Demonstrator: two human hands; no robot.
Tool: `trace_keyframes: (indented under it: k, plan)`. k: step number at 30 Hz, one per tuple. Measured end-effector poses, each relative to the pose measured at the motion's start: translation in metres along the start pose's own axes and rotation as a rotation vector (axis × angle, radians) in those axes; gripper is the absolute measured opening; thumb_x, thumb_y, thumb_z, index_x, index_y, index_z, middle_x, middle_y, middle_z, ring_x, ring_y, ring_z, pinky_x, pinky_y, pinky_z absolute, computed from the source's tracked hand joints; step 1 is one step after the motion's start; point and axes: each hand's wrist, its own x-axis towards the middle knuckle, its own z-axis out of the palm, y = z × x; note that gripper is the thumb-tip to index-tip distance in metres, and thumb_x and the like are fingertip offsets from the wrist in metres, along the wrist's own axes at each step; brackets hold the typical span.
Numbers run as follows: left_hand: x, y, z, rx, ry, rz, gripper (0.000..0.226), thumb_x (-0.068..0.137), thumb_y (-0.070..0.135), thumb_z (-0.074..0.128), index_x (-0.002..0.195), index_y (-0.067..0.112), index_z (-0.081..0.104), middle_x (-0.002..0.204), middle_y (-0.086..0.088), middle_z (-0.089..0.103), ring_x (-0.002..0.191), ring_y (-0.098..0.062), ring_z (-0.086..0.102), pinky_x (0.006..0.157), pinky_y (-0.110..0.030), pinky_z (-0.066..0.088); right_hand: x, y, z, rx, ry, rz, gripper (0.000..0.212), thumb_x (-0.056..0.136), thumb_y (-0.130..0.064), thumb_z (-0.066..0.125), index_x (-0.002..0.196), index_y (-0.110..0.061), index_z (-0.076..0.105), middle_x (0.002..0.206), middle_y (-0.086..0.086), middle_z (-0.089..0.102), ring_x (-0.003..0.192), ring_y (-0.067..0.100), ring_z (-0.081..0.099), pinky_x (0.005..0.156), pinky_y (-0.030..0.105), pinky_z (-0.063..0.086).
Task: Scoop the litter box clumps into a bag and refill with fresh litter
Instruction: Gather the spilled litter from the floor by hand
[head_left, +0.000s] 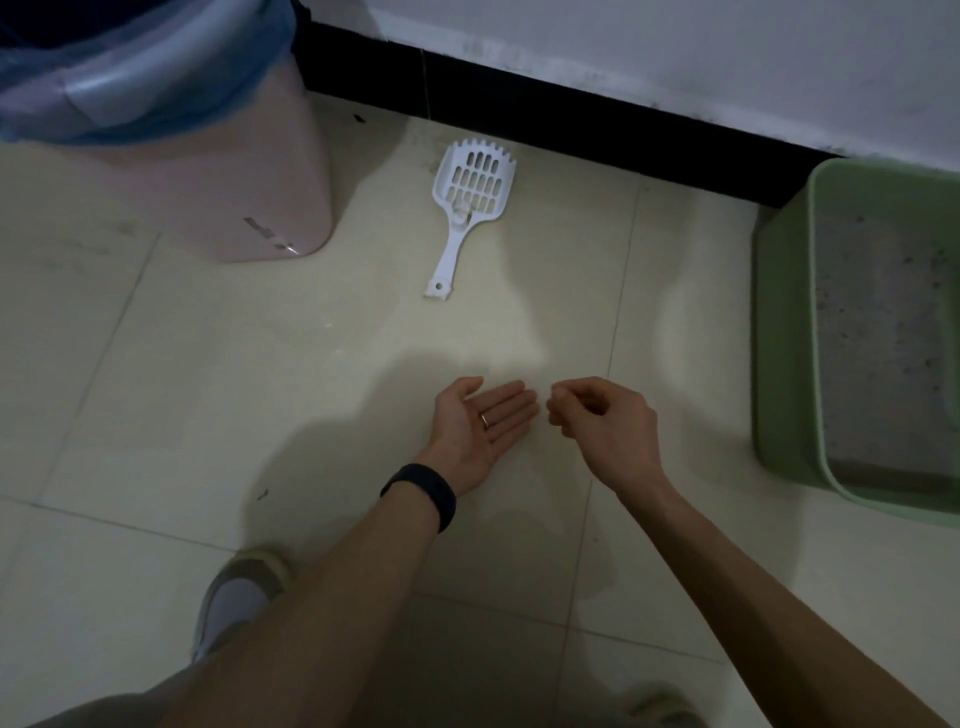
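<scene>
Left hand (483, 422) is flat and empty; right hand (605, 421) is curled, contents unclear. Carrying the litter scoop (474, 182) carelessly could scatter litter short of the bagged bin (218, 176).

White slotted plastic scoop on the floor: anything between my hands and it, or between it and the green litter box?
Nothing visible. Only bare pale floor tile lies between the left hand, the right hand and the white slotted plastic scoop. The path from it to the green plastic litter box is bare tile too.

Open floor (260, 389) between bin (208, 171) and litter box (779, 338) (scoop (470, 208) midway); wall (675, 47) behind.
</scene>
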Motion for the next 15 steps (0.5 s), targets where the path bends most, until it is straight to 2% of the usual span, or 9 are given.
trace_keyframes:
  k: [1,4,6,8,11,15]
  plan:
    - [0.001,0.005,-0.004,-0.011,0.000,0.006,0.051,0.096,0.035,0.041,0.120,-0.002,0.066,0.117,-0.018,0.071,0.113,-0.029,0.066,0.105,-0.038,0.047,0.002,0.006,-0.001,-0.072,0.005,-0.024,0.012,0.092,-0.031,0.064,0.101,-0.030,0.072,0.086,-0.012,0.075,0.083,0.001,0.069,0.088,0.031,0.056]
    - [0.002,0.022,-0.021,-0.040,0.017,0.033,0.050,0.095,0.035,0.041,0.120,-0.001,0.066,0.120,-0.018,0.069,0.114,-0.029,0.066,0.106,-0.037,0.046,0.001,0.036,0.002,-0.418,-0.046,-0.202,0.033,0.097,-0.018,0.052,0.128,-0.018,0.063,0.124,0.001,0.068,0.111,0.018,0.063,0.101,0.031,0.047]
    - [0.003,0.032,-0.031,-0.054,0.021,0.056,0.050,0.095,0.035,0.040,0.120,0.000,0.066,0.121,-0.017,0.069,0.115,-0.029,0.065,0.107,-0.037,0.045,-0.004,0.056,0.009,-0.601,-0.096,-0.407,0.044,0.094,-0.012,0.048,0.137,-0.011,0.055,0.137,0.008,0.059,0.126,0.027,0.054,0.106,0.037,0.044]
    - [0.003,0.038,-0.037,-0.077,0.022,0.073,0.050,0.095,0.035,0.040,0.120,0.000,0.066,0.122,-0.017,0.069,0.116,-0.029,0.065,0.108,-0.037,0.045,-0.009,0.073,0.016,-0.752,-0.132,-0.583,0.050,0.093,-0.018,0.047,0.141,-0.010,0.051,0.144,0.009,0.052,0.135,0.028,0.047,0.105,0.044,0.045]
    - [0.003,0.041,-0.040,-0.098,0.018,0.085,0.051,0.094,0.035,0.041,0.122,0.000,0.065,0.122,-0.017,0.069,0.117,-0.029,0.064,0.109,-0.037,0.044,-0.020,0.083,0.025,-0.873,-0.156,-0.636,0.050,0.099,-0.031,0.041,0.145,-0.012,0.045,0.155,0.007,0.039,0.142,0.025,0.037,0.110,0.043,0.039]
    - [0.003,0.038,-0.037,-0.106,0.009,0.083,0.051,0.095,0.035,0.041,0.123,-0.001,0.064,0.122,-0.017,0.069,0.117,-0.029,0.064,0.107,-0.037,0.045,-0.030,0.088,0.029,-0.941,-0.150,-0.612,0.054,0.102,-0.036,0.033,0.149,-0.012,0.039,0.158,0.002,0.032,0.145,0.020,0.032,0.114,0.044,0.035]
